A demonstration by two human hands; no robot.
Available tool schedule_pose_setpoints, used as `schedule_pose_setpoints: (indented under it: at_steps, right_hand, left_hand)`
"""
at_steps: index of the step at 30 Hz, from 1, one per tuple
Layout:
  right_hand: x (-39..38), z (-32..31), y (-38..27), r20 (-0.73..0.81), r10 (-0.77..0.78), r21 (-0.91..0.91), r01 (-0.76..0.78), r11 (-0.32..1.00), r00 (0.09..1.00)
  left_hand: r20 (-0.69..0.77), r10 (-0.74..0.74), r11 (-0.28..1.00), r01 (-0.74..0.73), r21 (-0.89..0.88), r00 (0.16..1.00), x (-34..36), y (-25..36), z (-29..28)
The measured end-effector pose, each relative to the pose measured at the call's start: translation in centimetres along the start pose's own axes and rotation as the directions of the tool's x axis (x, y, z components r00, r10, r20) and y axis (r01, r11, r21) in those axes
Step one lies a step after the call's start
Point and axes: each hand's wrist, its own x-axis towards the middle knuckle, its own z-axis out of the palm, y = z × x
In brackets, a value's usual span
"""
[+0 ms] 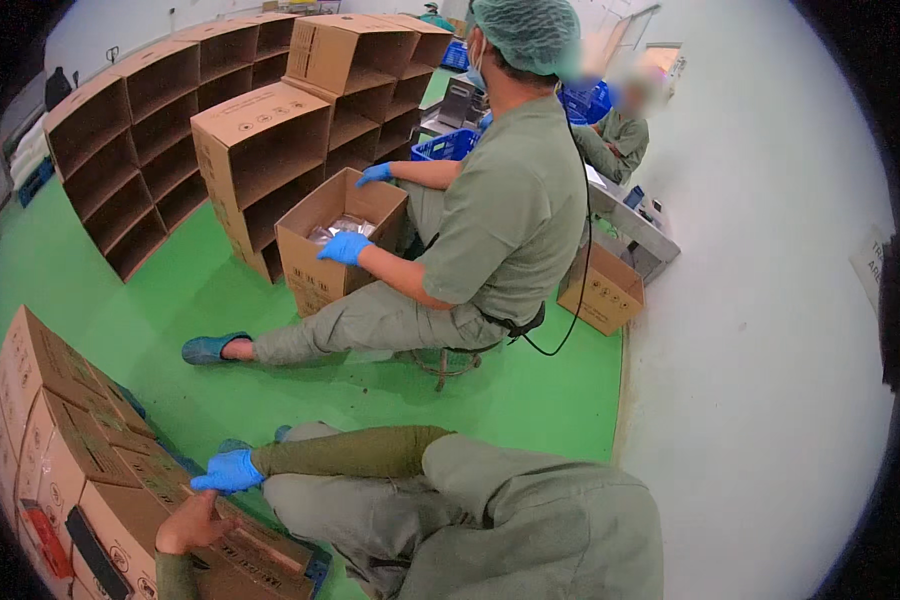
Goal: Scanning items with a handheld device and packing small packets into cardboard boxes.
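In my head view, my bare left hand (192,522) has its fingers partly spread, with nothing visible in it. My right hand (230,471), in a blue glove, is partly curled beside its fingers; I can't tell whether it grips them. Both are over the stacked cardboard cartons (135,510) at lower left, near a red object (46,538).

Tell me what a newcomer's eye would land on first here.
Probably the wall of open brown cartons at upper left, standing on a bright green floor. Next, the seated co-worker near the center, with blue-gloved hands at an open box. At lower left, over stacked cartons, the person's gloved right hand meets the bare left hand.
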Motion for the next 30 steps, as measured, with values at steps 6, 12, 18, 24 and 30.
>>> schedule_pose_setpoints:
  at_steps: [6, 12, 18, 24, 30]
  right_hand:
    - [1.0, 2.0, 1.5, -0.117, 0.06, 0.121, -0.046, 0.992, 0.991]
    - [1.0, 2.3, 2.2, -0.106, -0.096, 0.15, 0.111, 0.982, 0.99]
    - [-1.6, -2.4, 2.2, -0.379, 0.125, 0.672, 0.18, 0.718, 0.917]
    - [-18.3, -19.4, -3.5, -0.79, 0.316, 0.606, 0.59, 0.533, 0.525]
    - [-25.1, -24.4, -6.7, -0.885, 0.167, 0.424, 0.606, 0.673, 0.434]
  left_hand:
    - [0.18, -0.412, 0.909, 0.416, 0.017, 0.893, 0.9, 3.4, -2.2]
    - [0.102, -0.324, 0.945, 0.317, 0.075, 0.941, 0.6, 1.8, -1.0]
    - [-0.003, -0.284, 0.955, 0.283, -0.089, 0.959, 0.6, 2.5, -1.3]
    - [0.17, -0.377, 0.926, 0.375, 0.046, 0.911, 0.6, 4.0, -2.3]
    - [0.097, -0.35, 0.919, 0.361, -0.158, 0.932, 1.9, 3.8, -1.5]
